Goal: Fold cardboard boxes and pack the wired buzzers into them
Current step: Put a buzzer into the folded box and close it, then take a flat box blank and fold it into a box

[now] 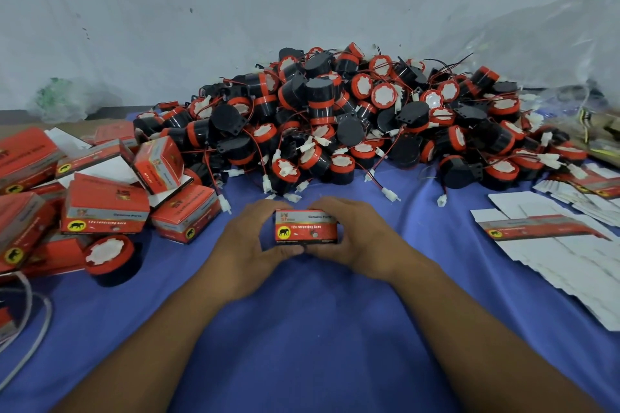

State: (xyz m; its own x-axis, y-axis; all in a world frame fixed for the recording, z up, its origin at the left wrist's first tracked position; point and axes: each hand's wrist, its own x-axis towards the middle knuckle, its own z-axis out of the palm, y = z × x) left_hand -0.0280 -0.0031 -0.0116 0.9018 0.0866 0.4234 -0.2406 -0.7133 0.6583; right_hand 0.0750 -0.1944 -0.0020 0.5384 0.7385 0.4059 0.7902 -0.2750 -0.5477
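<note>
Here, left hand (248,255) and right hand (359,241) gripping red box (306,227), buzzer heap (335,117) behind, folded boxes (104,208) leftward

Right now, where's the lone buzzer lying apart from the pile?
Head view, left side: the lone buzzer sits on the blue cloth just in front of the folded boxes.

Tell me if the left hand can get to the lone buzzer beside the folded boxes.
Probably yes: only bare blue cloth lies between the left hand and the lone buzzer, though that hand now holds the small box.
</note>
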